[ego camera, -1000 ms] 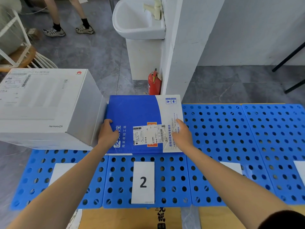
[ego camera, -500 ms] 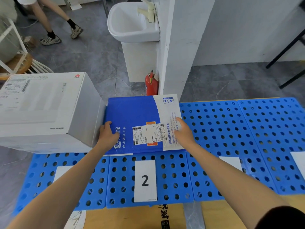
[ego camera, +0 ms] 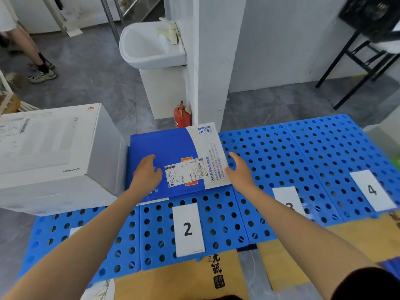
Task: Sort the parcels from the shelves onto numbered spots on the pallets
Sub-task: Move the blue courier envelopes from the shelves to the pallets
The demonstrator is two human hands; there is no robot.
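Note:
A flat blue and white parcel [ego camera: 173, 148] with a shipping label lies on the blue perforated pallet [ego camera: 292, 152], just behind the card marked 2 [ego camera: 187, 228]. My left hand [ego camera: 147, 173] hovers over the parcel's left part with relaxed fingers. At the parcel's right edge, my right hand [ego camera: 239, 169] is lifted with its fingers spread, holding nothing. A large white box [ego camera: 49, 148] stands on the pallet directly left of the parcel, touching it.
Cards marked 3 [ego camera: 286, 198] and 4 [ego camera: 371, 189] lie on the pallet to the right. Behind the pallet stand a white pillar [ego camera: 212, 61], a sink [ego camera: 151, 46] and a red fire extinguisher [ego camera: 181, 115]. A person's legs [ego camera: 32, 57] are at far left. Cardboard [ego camera: 173, 282] lies nearest me.
Both hands have let go of the blue parcel and lifted off it, fingers loosening. The parcel stays behind the card marked 2. The view has tilted up and to the right.

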